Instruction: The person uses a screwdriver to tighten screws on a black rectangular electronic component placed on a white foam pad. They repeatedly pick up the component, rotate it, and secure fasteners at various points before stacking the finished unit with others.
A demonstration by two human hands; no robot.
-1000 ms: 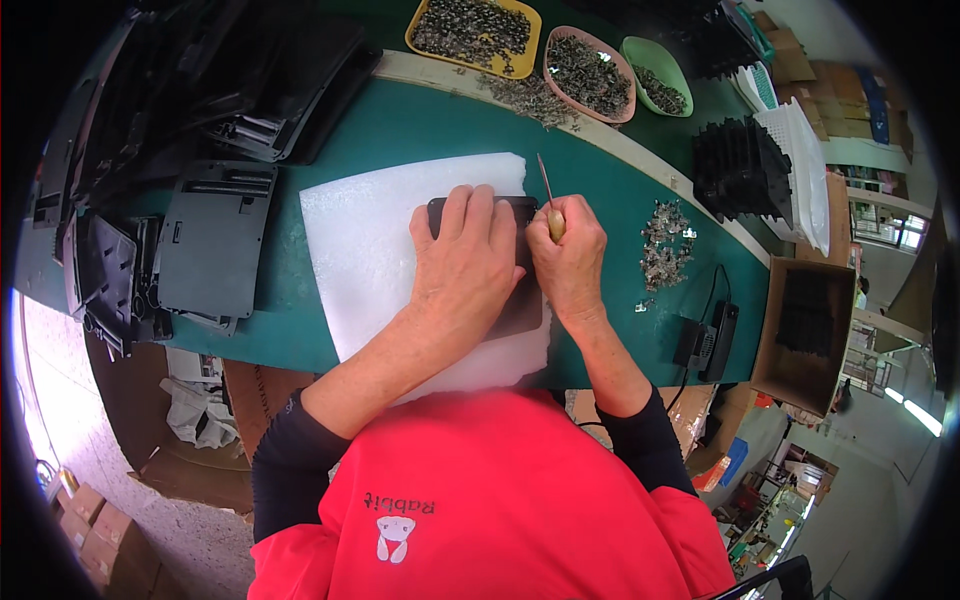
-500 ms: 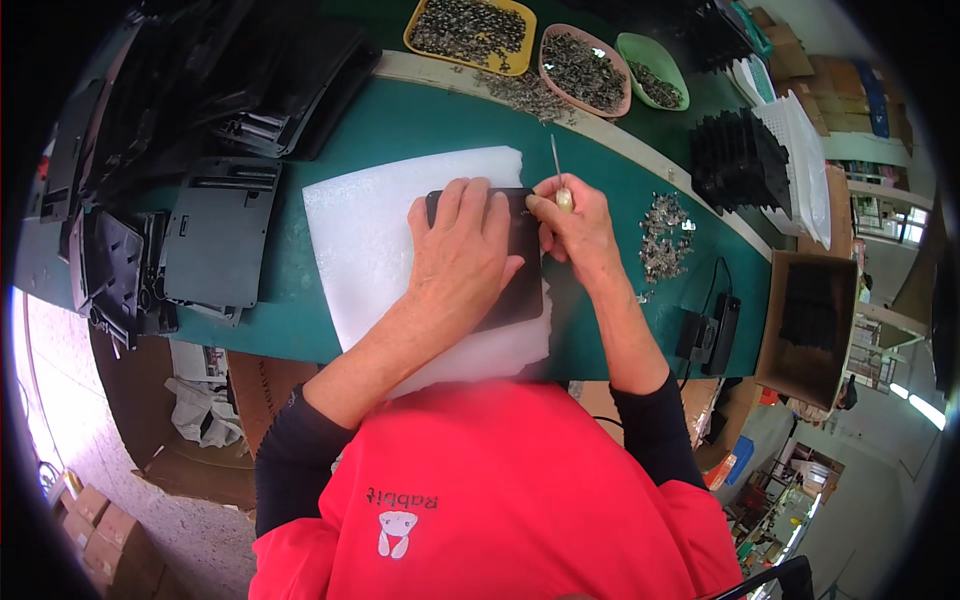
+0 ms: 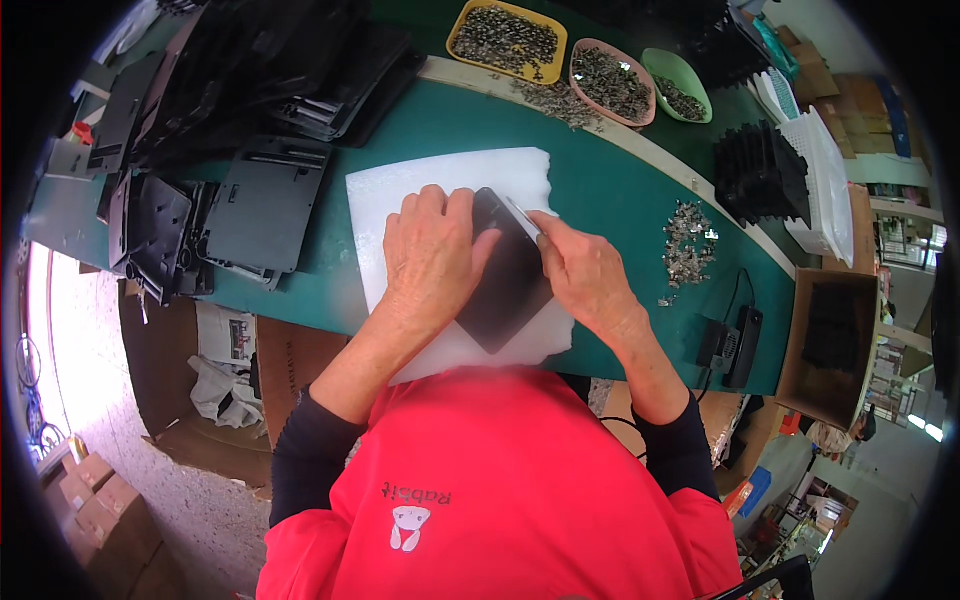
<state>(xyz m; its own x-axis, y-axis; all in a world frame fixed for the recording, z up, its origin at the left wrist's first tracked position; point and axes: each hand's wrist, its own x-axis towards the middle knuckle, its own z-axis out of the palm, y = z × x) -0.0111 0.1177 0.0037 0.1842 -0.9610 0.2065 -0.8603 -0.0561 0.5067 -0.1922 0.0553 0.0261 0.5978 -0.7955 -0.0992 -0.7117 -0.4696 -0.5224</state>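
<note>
A flat black plastic panel (image 3: pixel 503 277) lies turned cornerwise on a sheet of white foam (image 3: pixel 385 183). My left hand (image 3: pixel 428 255) holds its left side, thumb across the top face and fingers close together over the far edge. Closed around a thin-bladed metal tool (image 3: pixel 521 214), my right hand (image 3: pixel 592 275) is at the panel's upper right edge. The blade points toward the far corner and lies along that edge; the fingers hide the handle. Whether the blade touches the plastic I cannot tell.
Stacked black plastic panels (image 3: pixel 268 205) stand at the left. Small metal clips (image 3: pixel 688 243) lie loose at the right. Yellow (image 3: pixel 556 72), pink (image 3: pixel 645 112) and green (image 3: pixel 703 113) trays of metal parts line the back. A black adapter (image 3: pixel 742 347) sits near the right edge, beside a cardboard box (image 3: pixel 778 385).
The panel has turned from nearly upright to cornerwise. My right hand has brought the tool from pointing away, beyond the corner, down along the panel's edge. The whole view has shifted slightly.
</note>
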